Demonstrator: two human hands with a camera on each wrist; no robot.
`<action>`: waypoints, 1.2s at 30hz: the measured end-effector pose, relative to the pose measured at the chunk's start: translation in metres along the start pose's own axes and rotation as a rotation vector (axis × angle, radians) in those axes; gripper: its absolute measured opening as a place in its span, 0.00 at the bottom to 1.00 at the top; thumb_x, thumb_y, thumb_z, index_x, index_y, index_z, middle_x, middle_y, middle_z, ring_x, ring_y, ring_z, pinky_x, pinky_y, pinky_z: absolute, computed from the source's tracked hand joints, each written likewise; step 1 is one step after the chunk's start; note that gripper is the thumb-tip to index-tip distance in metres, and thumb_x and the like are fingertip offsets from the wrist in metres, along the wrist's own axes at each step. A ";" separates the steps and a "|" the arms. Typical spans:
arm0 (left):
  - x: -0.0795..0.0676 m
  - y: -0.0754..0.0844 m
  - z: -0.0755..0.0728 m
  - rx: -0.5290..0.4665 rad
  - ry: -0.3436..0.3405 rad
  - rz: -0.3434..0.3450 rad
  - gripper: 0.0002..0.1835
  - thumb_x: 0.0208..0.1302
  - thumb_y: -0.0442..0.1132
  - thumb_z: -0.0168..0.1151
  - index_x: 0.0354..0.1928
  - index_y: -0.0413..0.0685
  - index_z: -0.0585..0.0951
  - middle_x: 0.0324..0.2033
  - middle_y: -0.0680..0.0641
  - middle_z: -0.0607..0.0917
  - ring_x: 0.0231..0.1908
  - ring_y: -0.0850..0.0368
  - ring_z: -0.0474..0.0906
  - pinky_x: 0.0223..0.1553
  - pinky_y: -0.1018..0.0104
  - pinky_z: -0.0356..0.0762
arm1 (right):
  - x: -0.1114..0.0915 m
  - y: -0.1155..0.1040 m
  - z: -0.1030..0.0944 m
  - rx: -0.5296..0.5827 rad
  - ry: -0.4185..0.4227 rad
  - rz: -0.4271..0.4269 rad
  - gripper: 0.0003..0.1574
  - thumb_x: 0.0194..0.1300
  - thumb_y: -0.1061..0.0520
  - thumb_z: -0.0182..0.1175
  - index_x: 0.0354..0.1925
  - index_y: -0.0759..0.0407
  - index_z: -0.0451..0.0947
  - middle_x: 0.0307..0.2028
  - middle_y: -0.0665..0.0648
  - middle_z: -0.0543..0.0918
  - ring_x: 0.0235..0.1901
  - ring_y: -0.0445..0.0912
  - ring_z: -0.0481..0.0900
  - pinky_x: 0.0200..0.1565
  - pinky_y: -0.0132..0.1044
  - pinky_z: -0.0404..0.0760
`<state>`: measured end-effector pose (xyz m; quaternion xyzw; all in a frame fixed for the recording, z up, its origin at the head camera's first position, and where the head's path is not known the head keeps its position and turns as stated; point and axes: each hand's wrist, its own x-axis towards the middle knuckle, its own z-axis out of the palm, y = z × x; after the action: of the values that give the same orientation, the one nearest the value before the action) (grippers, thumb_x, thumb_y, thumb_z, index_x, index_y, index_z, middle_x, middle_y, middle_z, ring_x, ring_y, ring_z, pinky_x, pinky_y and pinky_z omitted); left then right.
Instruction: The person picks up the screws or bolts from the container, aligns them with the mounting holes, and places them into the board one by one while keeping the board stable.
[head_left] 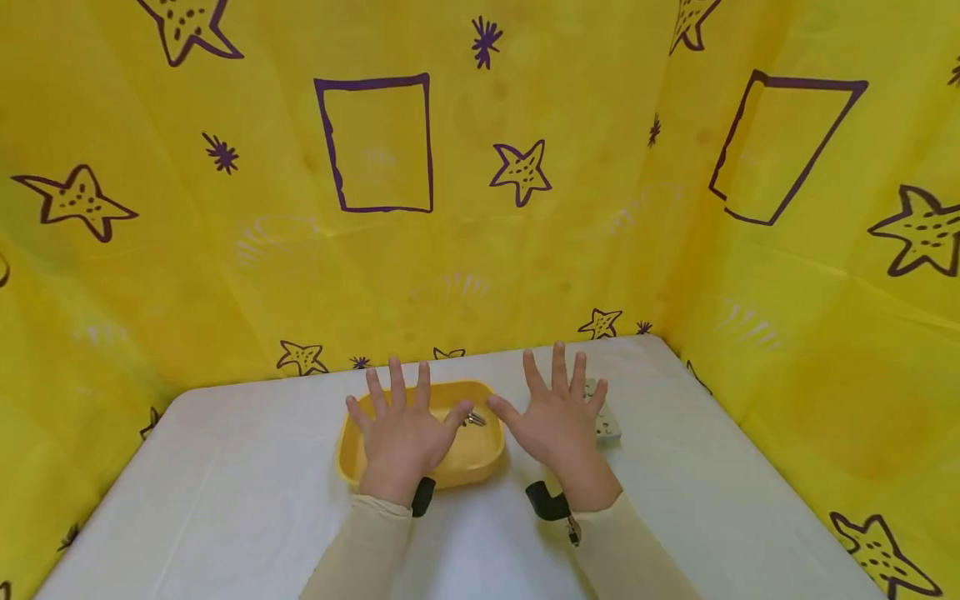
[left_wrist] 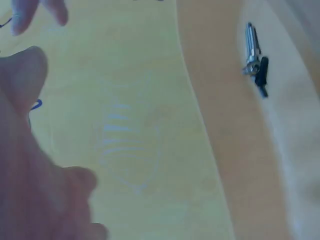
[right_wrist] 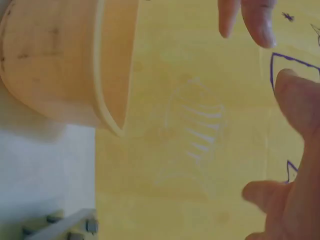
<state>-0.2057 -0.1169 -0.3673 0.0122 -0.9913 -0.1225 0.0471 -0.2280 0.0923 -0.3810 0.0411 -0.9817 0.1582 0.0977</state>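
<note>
The surface (head_left: 225, 483) carries the tray (head_left: 476, 450). The left grip (head_left: 405, 437) and right grip (head_left: 555, 423) are raised with fingers spread apart, holding nothing. The right one partly hides the block (head_left: 609, 427). In the tray lie metal bits (head_left: 475, 419) (exact kind unclear). Handling seems not yet begun; lifting one would call for lowering and pinching.
</note>
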 end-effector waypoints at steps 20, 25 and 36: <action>0.024 -0.025 0.041 -0.633 -0.229 0.081 0.35 0.59 0.39 0.73 0.70 0.56 0.73 0.67 0.43 0.72 0.65 0.41 0.65 0.64 0.42 0.61 | 0.004 0.166 0.006 1.052 -0.363 0.155 0.55 0.71 0.45 0.60 0.79 0.33 0.34 0.78 0.63 0.32 0.70 0.69 0.54 0.64 0.64 0.58; 0.033 -0.028 0.053 -0.678 -0.286 0.015 0.32 0.61 0.39 0.71 0.68 0.55 0.75 0.54 0.44 0.81 0.44 0.49 0.78 0.53 0.49 0.72 | 0.004 0.169 0.026 1.002 -0.353 0.168 0.55 0.65 0.47 0.68 0.79 0.35 0.46 0.75 0.65 0.50 0.64 0.60 0.64 0.64 0.58 0.63; 0.048 -0.032 0.077 -0.636 -0.321 0.086 0.30 0.58 0.32 0.72 0.64 0.48 0.79 0.45 0.44 0.80 0.30 0.51 0.73 0.33 0.61 0.70 | 0.005 0.177 0.045 0.684 -0.290 0.094 0.56 0.56 0.38 0.72 0.77 0.47 0.59 0.77 0.49 0.52 0.75 0.61 0.41 0.68 0.64 0.40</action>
<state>-0.2602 -0.1311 -0.4450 -0.0642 -0.8980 -0.4231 -0.1025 -0.2604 0.2450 -0.4755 0.0483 -0.8766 0.4739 -0.0690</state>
